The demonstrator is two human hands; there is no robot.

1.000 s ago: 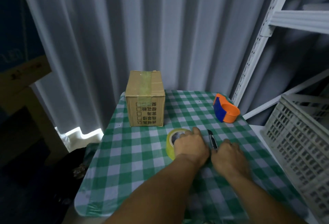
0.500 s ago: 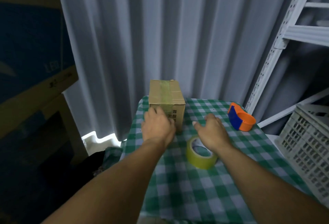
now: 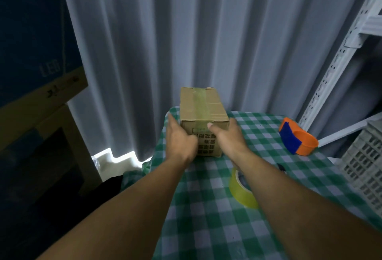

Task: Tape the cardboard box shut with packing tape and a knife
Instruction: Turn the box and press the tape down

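A small cardboard box (image 3: 201, 106) stands at the far left corner of the table, a strip of clear tape running along its top and down its printed front. My left hand (image 3: 179, 139) clasps its left side and my right hand (image 3: 226, 137) its right side, thumb on the front face. A yellowish roll of packing tape (image 3: 242, 192) lies on the cloth under my right forearm, partly hidden by it. Only the dark tip of the knife (image 3: 281, 167) shows beside that forearm.
The table wears a green-and-white checked cloth (image 3: 206, 218). An orange and blue tape dispenser (image 3: 297, 141) sits at the far right. A white plastic crate (image 3: 365, 160) and metal shelving (image 3: 339, 53) stand to the right, grey curtains behind, large cardboard boxes (image 3: 37, 94) to the left.
Both hands left the tape roll and the knife, reached forward and took hold of the box on either side. The view swung left and closer to the box.
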